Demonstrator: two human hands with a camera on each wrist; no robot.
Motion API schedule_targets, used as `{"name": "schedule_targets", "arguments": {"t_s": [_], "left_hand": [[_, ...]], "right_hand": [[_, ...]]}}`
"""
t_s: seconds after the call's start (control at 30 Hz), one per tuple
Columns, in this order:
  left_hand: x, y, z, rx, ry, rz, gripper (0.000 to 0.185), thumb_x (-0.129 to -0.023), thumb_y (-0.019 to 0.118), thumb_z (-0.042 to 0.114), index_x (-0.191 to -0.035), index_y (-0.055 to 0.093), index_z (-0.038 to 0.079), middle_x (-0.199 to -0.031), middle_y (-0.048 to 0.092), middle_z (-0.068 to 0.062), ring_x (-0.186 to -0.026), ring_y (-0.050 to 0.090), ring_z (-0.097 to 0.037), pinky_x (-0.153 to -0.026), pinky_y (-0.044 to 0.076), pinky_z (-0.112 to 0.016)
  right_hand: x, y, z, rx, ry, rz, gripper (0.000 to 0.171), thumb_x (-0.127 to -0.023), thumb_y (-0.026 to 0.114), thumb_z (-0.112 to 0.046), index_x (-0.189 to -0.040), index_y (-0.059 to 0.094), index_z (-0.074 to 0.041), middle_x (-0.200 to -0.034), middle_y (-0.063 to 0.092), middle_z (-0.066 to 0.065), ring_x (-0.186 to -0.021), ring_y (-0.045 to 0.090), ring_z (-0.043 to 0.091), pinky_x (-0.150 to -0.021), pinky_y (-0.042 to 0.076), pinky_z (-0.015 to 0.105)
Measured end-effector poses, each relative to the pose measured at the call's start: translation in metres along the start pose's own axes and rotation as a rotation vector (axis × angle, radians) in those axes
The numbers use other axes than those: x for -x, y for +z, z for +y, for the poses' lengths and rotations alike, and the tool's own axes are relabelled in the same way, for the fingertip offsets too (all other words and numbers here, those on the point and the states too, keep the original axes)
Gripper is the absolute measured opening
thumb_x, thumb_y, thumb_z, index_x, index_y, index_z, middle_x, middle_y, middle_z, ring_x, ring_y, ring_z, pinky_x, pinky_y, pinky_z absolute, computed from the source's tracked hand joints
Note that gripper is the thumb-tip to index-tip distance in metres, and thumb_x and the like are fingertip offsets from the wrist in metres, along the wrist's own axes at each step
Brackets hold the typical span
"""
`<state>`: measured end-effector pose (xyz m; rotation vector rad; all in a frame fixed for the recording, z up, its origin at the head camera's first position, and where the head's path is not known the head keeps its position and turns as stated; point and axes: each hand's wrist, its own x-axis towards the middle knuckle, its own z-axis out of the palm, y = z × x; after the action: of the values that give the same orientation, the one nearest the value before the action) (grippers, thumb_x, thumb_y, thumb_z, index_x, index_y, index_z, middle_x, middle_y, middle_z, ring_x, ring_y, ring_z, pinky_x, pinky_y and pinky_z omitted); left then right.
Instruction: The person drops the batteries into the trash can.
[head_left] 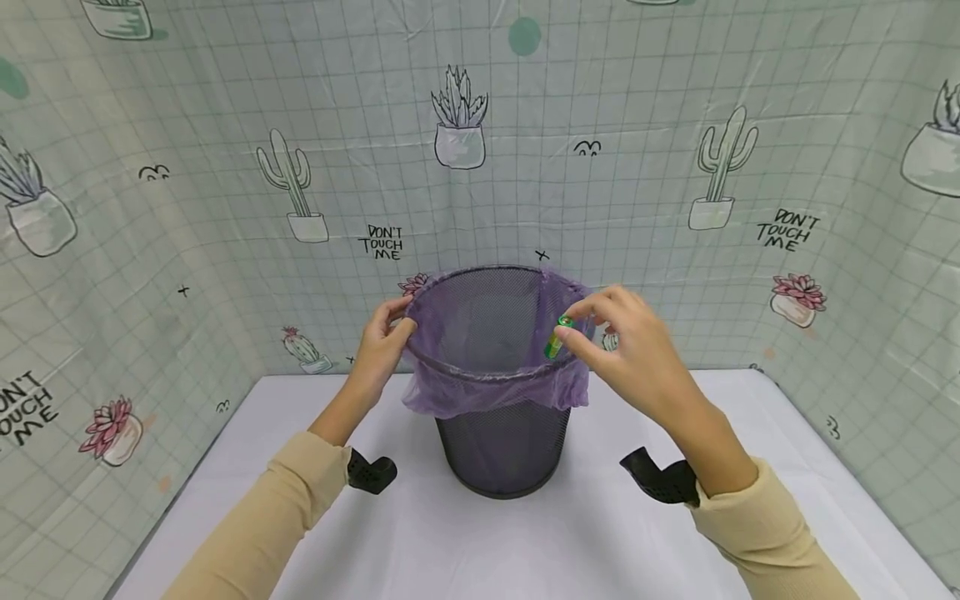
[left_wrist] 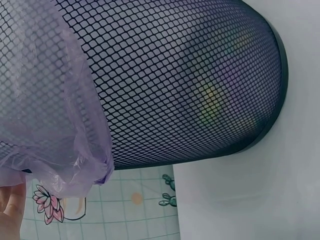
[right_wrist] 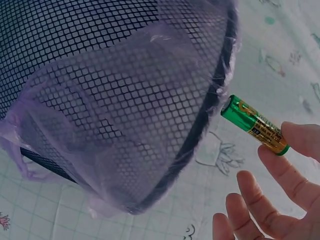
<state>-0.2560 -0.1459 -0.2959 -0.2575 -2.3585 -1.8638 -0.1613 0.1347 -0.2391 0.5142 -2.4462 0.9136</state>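
Observation:
A black mesh wastebasket (head_left: 504,454) stands upright, lined with a thin purple bag (head_left: 480,398) folded over its rim. On the left side of that rim, my left hand (head_left: 381,342) grips the edge with thumb and fingers; only some fingers (left_wrist: 12,210) show in the left wrist view. My right hand (head_left: 637,350) pinches a green and gold battery (right_wrist: 255,125) by one end, between thumb and index finger. In the head view the battery overlaps the right part of the opening, tilted. The other right fingers are spread loosely below it.
Blurred colourful shapes (left_wrist: 212,102) show through the mesh near the basket's bottom. The basket stands on a white table surface (head_left: 480,550). Behind it and at both sides hangs a grid-patterned cloth (head_left: 525,192) printed with potted plants.

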Motion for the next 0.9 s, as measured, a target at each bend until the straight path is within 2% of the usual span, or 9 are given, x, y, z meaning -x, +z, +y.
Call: {"name": "schedule_targets", "arguments": {"t_s": [0.23,0.7,0.9], "left_hand": [[0.003,0.002,0.0,0.019,-0.008,0.0,0.049,-0.09,0.041,0.01,-0.139,0.038,0.006,-0.135,0.045,-0.014,-0.109,0.048,-0.024,-0.075,0.038,-0.019],[0.0,0.003,-0.001,0.006,-0.019,0.017,0.049,-0.09,0.042,0.012,-0.139,0.039,0.008,-0.134,0.046,-0.012,-0.103,0.048,-0.018,-0.074,0.038,-0.018],[-0.001,0.003,-0.001,0.002,-0.011,0.017,0.049,-0.09,0.041,0.011,-0.139,0.039,0.008,-0.133,0.046,-0.013,-0.102,0.048,-0.017,-0.074,0.038,-0.018]], "right_hand": [[0.001,0.012,0.003,0.017,-0.004,-0.047,0.02,-0.084,0.066,-0.022,-0.097,0.065,-0.007,-0.101,0.057,0.006,-0.091,0.046,0.024,-0.075,0.037,0.035],[0.006,0.012,0.007,0.054,-0.01,-0.083,0.01,-0.086,0.064,-0.018,-0.089,0.063,-0.008,-0.099,0.056,0.008,-0.099,0.046,0.028,-0.08,0.037,0.042],[0.008,0.008,0.01,0.058,0.014,-0.089,0.006,-0.086,0.062,-0.015,-0.086,0.062,-0.009,-0.099,0.055,0.008,-0.1,0.044,0.027,-0.081,0.036,0.041]]}}
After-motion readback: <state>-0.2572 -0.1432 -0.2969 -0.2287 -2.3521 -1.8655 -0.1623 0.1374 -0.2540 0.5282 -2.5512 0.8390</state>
